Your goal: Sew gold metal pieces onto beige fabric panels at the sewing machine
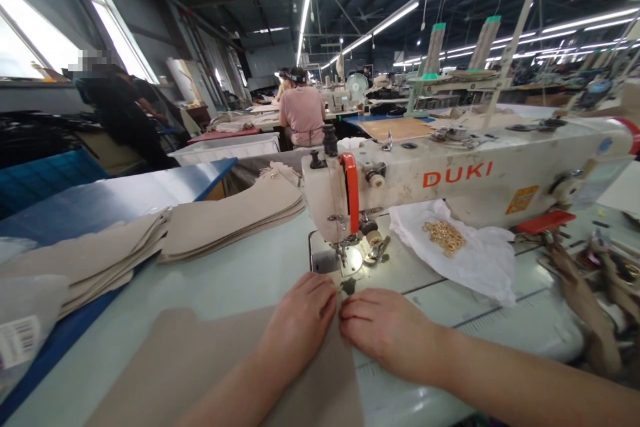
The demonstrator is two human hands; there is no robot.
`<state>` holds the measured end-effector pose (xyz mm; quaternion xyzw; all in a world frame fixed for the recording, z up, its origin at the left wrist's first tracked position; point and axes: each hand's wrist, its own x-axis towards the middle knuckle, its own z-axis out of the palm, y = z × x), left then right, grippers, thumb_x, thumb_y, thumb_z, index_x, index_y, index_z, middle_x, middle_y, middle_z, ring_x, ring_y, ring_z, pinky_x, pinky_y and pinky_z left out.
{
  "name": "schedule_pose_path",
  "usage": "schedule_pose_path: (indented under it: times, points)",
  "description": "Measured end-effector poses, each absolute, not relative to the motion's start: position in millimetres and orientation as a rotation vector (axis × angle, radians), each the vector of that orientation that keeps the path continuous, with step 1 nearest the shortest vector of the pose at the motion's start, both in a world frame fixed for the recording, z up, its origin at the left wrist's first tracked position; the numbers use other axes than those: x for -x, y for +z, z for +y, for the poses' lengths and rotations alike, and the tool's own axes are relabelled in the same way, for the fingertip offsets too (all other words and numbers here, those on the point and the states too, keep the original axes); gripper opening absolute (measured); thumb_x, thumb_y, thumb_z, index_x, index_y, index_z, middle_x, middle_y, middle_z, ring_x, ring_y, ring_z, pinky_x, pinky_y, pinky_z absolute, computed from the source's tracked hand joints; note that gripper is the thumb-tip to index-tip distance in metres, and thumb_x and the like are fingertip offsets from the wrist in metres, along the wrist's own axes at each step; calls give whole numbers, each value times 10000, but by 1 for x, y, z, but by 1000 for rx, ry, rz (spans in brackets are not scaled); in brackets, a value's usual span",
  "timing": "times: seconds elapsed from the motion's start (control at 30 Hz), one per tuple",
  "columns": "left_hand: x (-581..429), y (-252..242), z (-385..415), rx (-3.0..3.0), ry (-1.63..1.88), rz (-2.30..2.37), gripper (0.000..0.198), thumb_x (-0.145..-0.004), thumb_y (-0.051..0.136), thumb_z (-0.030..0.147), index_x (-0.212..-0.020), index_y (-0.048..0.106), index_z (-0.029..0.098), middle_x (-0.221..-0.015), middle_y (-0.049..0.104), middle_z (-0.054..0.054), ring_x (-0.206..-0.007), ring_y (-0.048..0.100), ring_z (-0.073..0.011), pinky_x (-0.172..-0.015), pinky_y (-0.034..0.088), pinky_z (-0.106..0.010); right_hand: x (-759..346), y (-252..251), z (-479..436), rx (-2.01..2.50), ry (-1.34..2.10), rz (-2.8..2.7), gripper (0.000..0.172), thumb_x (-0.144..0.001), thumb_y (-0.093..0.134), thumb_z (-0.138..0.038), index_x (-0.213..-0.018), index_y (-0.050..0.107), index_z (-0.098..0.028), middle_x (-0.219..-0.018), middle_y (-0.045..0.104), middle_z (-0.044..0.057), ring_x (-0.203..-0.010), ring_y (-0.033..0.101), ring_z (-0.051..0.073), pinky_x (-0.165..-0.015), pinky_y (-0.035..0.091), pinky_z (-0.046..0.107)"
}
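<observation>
A large beige fabric piece (215, 347) lies flat on the pale sewing table, its far corner just in front of the needle. My left hand (305, 304) is closed at that corner, fingers pinched on the cloth. Close beside it, my right hand (377, 324) is also closed, its fingertips at the right edge of the same piece. The fingertips nearly meet, and what lies right between them is too small to make out. Just beyond them stands the white sewing machine (470, 170), with its lit needle plate (353, 259) and presser foot.
Stacked beige cut pieces (233, 217) lie left of the machine, with another stack (100, 250) farther left. Gold-coloured metal parts (445, 238) sit on white cloth (480, 274) under the machine arm. Tangled fabric strips (587, 300) crowd the right. A seated person (303, 107) is ahead.
</observation>
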<state>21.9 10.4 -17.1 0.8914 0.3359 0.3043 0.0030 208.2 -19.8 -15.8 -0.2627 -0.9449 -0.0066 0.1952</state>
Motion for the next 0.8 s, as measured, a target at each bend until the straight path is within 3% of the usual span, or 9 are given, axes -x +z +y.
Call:
schedule_pose_path:
  times: [0.8]
  points:
    - [-21,-9,3,-2736,803,1151,143,-851,516,88,-823,615,187,-835,669,-32,-811,603,-191,-738,531,-318,-205,-12,-13,898,-124,-2691,66,-860,596,-157,-923,602,-137,-983,608,71,-940,532,204,-900,436,344]
